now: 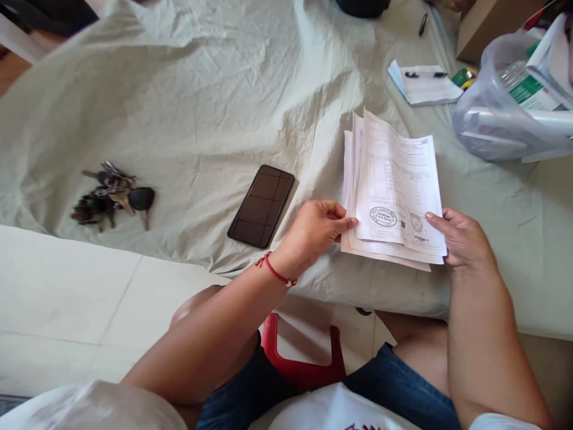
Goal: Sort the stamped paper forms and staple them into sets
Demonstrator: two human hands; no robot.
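A small stack of printed sheets of paper (396, 173) lies slightly fanned near the table's front edge. Round stamps and lines of print show on the top sheet. My left hand (320, 227) pinches the stack's left edge between thumb and fingers, a red cord bracelet on its wrist. At the lower right corner my right hand (465, 239) grips the sheets, thumb on top and fingers beneath. A dark smartphone (262, 206) rests just left of my left hand, screen up.
A bunch of keys (114, 194) lies on the cloth-covered table (201, 101) at left. A clear plastic container (483, 119) holding papers stands at right, beside a notepad (430, 89) with a pen on it. Behind are a cardboard box (486, 30) and a black object (362, 6). A red stool (299, 364) is below.
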